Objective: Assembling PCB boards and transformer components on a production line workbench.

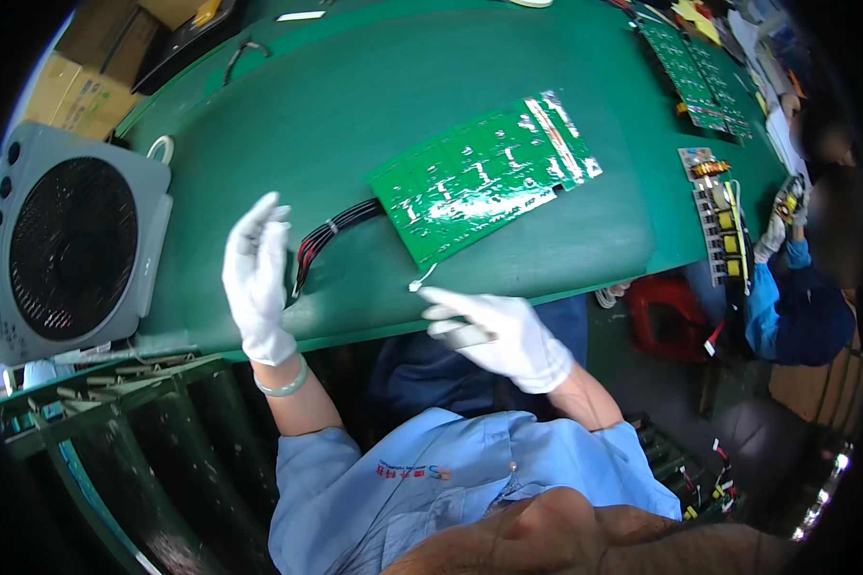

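Your left hand (pixel 256 280) stood open beside the cables (pixel 332 228); right hand (pixel 497 335), loosely open, by the white connector (pixel 415 286). Worktop (pixel 316 115) stretched wide between circuit board (pixel 475 172) and frame's upper edge.

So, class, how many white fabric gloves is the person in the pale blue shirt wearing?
2: one on the left hand, left of the black-and-red cable bundle; one on the right hand, by the small white connector.
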Demonstrator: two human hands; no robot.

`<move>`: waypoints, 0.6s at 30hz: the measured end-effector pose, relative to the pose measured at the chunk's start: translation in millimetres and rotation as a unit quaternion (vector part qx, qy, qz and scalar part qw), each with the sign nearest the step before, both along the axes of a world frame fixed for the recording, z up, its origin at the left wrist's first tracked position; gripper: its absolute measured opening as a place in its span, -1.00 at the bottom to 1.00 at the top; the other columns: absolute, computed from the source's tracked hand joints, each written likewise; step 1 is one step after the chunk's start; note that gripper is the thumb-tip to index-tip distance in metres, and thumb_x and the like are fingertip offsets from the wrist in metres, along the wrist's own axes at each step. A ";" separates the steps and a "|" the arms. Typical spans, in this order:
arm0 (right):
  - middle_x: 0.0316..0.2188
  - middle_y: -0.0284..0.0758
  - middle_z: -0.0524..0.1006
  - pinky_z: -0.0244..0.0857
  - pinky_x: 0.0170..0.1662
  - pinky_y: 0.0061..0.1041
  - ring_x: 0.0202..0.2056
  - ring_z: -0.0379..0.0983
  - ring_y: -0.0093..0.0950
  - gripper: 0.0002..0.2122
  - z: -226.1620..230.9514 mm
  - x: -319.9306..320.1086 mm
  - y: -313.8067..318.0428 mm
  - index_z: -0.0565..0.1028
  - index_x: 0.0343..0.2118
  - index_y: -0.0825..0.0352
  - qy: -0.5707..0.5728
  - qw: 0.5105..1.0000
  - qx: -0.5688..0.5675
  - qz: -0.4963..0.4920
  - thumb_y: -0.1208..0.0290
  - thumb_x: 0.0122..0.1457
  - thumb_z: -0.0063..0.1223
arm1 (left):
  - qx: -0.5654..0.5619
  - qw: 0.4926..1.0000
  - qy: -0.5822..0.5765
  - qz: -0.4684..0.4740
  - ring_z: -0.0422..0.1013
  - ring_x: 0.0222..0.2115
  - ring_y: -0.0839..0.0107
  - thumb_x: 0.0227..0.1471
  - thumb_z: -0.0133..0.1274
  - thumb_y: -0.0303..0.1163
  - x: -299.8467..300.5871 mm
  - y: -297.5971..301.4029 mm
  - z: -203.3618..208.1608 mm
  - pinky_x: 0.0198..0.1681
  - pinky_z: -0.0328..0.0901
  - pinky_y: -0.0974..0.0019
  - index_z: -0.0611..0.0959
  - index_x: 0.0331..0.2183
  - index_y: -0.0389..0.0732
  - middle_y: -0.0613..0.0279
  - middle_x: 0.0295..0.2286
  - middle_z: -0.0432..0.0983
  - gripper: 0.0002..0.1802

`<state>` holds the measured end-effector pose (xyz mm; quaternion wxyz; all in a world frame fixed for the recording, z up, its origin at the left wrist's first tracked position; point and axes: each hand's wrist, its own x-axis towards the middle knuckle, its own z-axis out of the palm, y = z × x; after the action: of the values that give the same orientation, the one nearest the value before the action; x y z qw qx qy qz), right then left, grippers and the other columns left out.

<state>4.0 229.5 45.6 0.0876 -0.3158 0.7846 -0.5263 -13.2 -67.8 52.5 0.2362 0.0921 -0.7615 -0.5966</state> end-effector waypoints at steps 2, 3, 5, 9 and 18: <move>-0.32 -0.26 0.66 0.46 -0.17 -0.53 -0.29 0.61 -0.46 -0.60 -5.5 -0.4 29.4 0.52 0.05 0.33 -0.064 0.996 -0.005 -0.065 0.59 0.10 0.16 | -0.293 0.955 -0.019 -0.029 0.43 -0.31 0.57 0.12 0.13 -0.49 9.1 9.6 8.4 -0.19 0.32 0.49 0.64 -0.08 -0.28 0.14 -0.24 0.60 -0.71; -0.37 -0.28 0.66 0.45 -0.19 -0.57 -0.30 0.61 -0.49 -0.66 -7.7 -0.4 41.1 0.55 0.00 0.35 -0.095 0.989 -0.015 -0.111 0.59 0.12 0.13 | -0.205 0.977 -0.055 -0.020 0.46 -0.33 0.48 0.06 0.18 -0.52 14.7 30.0 13.8 -0.17 0.36 0.42 0.65 -0.10 -0.27 0.18 -0.27 0.62 -0.69; -0.37 -0.31 0.66 0.37 -0.33 -0.64 -0.43 0.51 -0.64 -0.74 -17.5 -4.7 63.9 0.56 -0.03 0.39 -0.116 0.963 -0.123 -0.209 0.51 0.22 0.07 | -0.121 0.988 -0.061 -0.077 0.52 -0.32 0.31 0.00 0.22 -0.51 16.0 44.1 5.2 -0.16 0.39 0.32 0.66 -0.13 -0.24 0.14 -0.27 0.63 -0.68; -0.50 -0.41 0.57 -0.11 -0.58 -0.75 -0.65 0.03 -0.83 -0.70 -20.6 -26.2 103.1 0.56 -0.06 0.41 -0.129 0.866 -0.210 -0.434 0.28 0.35 -0.03 | -0.398 0.913 0.020 -0.082 0.48 -0.10 0.01 -0.13 0.30 -0.46 -13.1 53.9 -6.7 -0.02 0.35 0.12 0.61 -0.09 -0.21 0.00 -0.16 0.56 -0.53; -0.38 -0.47 0.61 0.00 -0.53 -0.78 -0.60 0.14 -0.82 -0.73 -42.2 -94.8 158.7 0.57 -0.01 0.21 0.063 0.873 -0.016 -0.484 0.24 0.35 -0.05 | -0.489 0.853 0.008 -0.184 0.45 -0.09 -0.03 -0.42 0.41 -0.29 -56.0 60.4 -22.3 0.03 0.34 0.06 0.60 -0.25 -0.32 -0.04 -0.23 0.55 -0.41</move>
<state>-90.7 388.2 3.3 -0.2323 0.0699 0.8348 -0.4942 -69.2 -7.4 30.3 0.1428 -0.1821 -0.9559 -0.1808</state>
